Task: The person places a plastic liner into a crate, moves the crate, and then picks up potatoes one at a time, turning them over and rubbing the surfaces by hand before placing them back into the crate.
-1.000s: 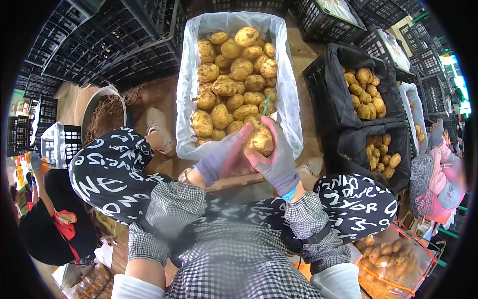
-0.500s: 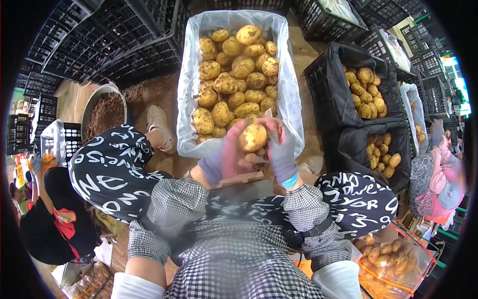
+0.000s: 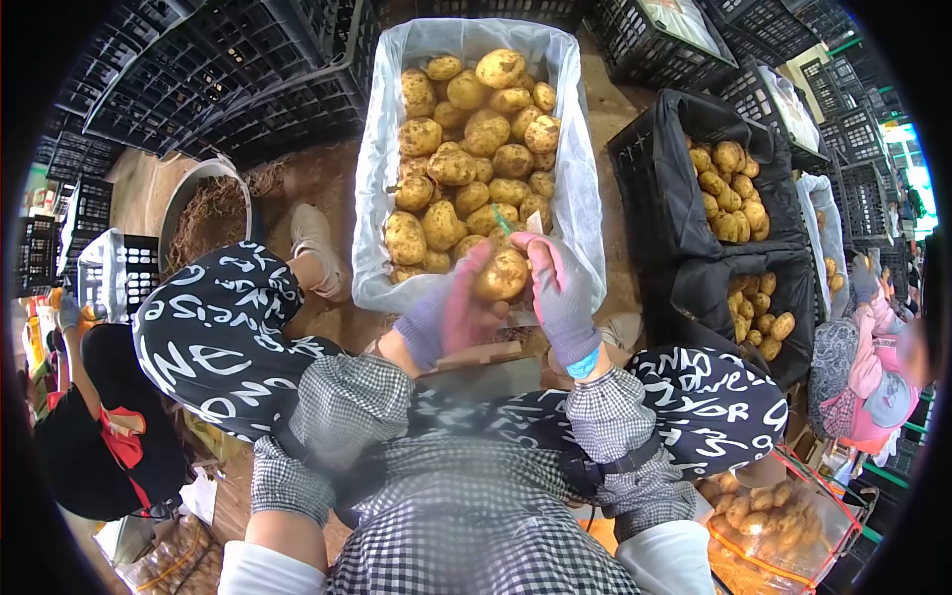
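Note:
My left hand (image 3: 451, 307), in a grey glove with pinkish fingers, is closed around a yellow potato (image 3: 501, 275) with brown soil marks. Close by on the right, my right hand (image 3: 562, 296) wears a similar glove with a light-blue band at the wrist. Its thumb and fingertips pinch a thin green strip-like thing (image 3: 503, 220), which points up and left over the potatoes. What exactly it is I cannot make out. Both hands are above the near end of a crate (image 3: 377, 188) lined with translucent white plastic. Many soil-marked potatoes (image 3: 483, 132) fill it.
Two black-lined crates (image 3: 645, 169) of potatoes stand to the right. Stacked black crates (image 3: 238, 89) rise at the upper left, above a bucket (image 3: 178, 213) of dry brown debris. Co-workers sit at the left (image 3: 109, 426) and right (image 3: 873, 367). Bagged potatoes (image 3: 759, 516) lie lower right.
My right hand has drawn slightly away from the potato, and the green strip now shows at its fingertips. My left hand keeps the potato in nearly the same place, with the potato turned.

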Action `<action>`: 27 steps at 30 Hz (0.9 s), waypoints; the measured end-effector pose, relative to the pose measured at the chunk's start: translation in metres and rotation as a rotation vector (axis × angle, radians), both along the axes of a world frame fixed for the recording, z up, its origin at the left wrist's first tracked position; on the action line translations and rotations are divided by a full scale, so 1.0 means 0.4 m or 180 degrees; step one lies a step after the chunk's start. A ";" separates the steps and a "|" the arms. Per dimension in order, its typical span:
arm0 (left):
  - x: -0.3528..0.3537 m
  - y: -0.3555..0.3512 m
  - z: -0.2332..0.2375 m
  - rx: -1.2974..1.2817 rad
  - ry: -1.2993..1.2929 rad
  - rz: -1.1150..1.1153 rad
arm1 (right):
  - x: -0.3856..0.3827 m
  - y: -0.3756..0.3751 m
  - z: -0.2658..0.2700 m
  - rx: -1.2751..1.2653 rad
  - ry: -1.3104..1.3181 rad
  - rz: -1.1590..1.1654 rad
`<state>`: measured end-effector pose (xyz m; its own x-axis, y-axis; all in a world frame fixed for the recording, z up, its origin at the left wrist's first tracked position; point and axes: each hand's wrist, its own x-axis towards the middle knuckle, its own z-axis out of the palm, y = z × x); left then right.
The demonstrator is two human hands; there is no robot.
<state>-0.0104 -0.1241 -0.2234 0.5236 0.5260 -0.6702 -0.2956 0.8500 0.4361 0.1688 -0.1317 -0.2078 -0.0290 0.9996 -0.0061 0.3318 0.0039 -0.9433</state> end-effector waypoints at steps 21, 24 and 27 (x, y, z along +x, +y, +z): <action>-0.019 0.049 -0.136 0.1903 0.0353 0.0023 | -0.019 -0.020 0.031 -0.0210 0.1210 -0.0233; 0.000 0.037 -0.119 0.1637 0.0095 0.0188 | -0.010 -0.017 0.038 -0.0457 0.1246 -0.0374; 0.029 0.029 -0.062 0.0837 -0.0278 0.0661 | -0.035 -0.032 0.044 -0.0275 0.1276 -0.0116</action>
